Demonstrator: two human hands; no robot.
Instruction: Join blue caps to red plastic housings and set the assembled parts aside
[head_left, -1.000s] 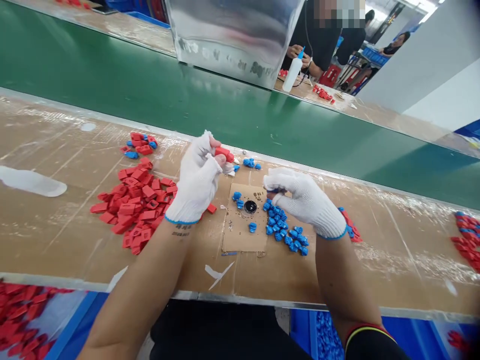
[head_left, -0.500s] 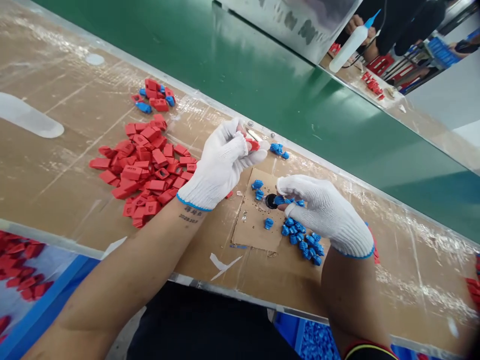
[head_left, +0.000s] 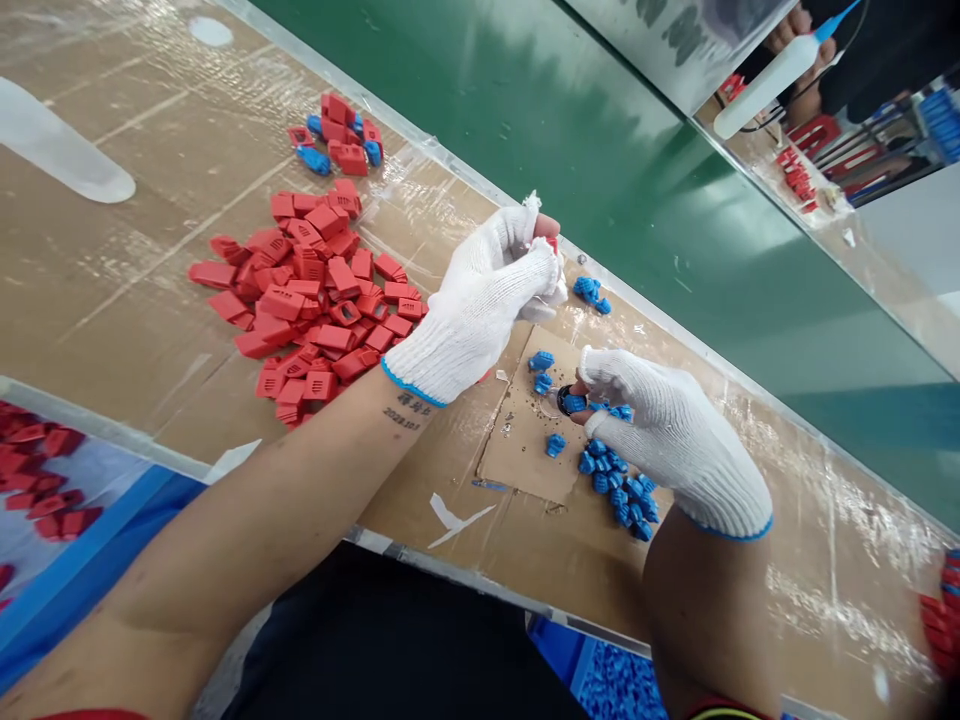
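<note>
In a white knitted glove, my left hand (head_left: pixel 491 290) is closed over the board's far left corner. A red plastic piece (head_left: pixel 553 244) shows as a sliver at its fingertips; the rest is hidden. My right hand (head_left: pixel 667 430), gloved too with bare fingertips, pinches a small blue plastic piece (head_left: pixel 574 403) at a round black dish (head_left: pixel 562 396). The dish sits on a stained cardboard piece (head_left: pixel 517 460). Single blue pieces (head_left: pixel 555 445) lie on that cardboard, and a cluster of blue pieces (head_left: pixel 619 485) is just below my right hand.
A large pile of red pieces (head_left: pixel 322 300) lies left of my hands, with a mixed red and blue heap (head_left: pixel 341 140) behind it. A green panel (head_left: pixel 465 130) borders the table's far side. Beyond it, a co-worker's hand (head_left: pixel 795 40) is near a white bottle (head_left: pixel 765 85).
My view has shifted and tilted. The left hand has moved toward the far edge, and its red piece is now mostly covered. The right hand's blue piece remains at the black dish.
</note>
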